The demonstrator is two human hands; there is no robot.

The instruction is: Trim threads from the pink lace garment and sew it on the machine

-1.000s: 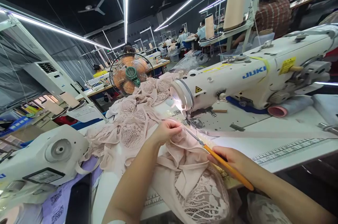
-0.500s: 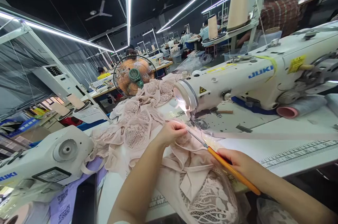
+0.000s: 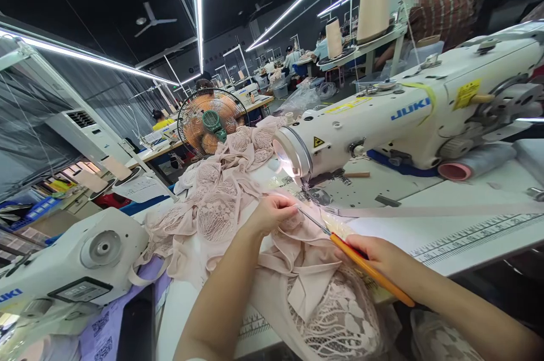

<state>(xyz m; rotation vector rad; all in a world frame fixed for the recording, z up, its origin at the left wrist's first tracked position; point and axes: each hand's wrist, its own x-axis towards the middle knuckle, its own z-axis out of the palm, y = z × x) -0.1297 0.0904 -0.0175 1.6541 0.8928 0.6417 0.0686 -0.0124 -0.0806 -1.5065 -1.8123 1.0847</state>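
My left hand (image 3: 274, 213) is closed in a pinch on the edge of the pale pink lace garment (image 3: 304, 247), just in front of the sewing machine's lit needle area. My right hand (image 3: 374, 256) is wrapped round orange-handled scissors (image 3: 365, 270). Their metal blades point up and left, with the tips beside my left fingertips. Lace cups and straps of the garment hang toward the table's front edge. A narrow pale strip (image 3: 442, 212) runs right from the needle area.
The white sewing machine (image 3: 365, 123) stands behind my hands. More lace garments (image 3: 216, 208) are heaped at the left, near a second machine (image 3: 102, 247). A fan (image 3: 212, 120) stands beyond. A person in a plaid shirt (image 3: 446, 12) sits far right.
The whole view has shifted slightly, so the machine sits a little further left and higher. My hands keep the same hold on the garment and scissors.
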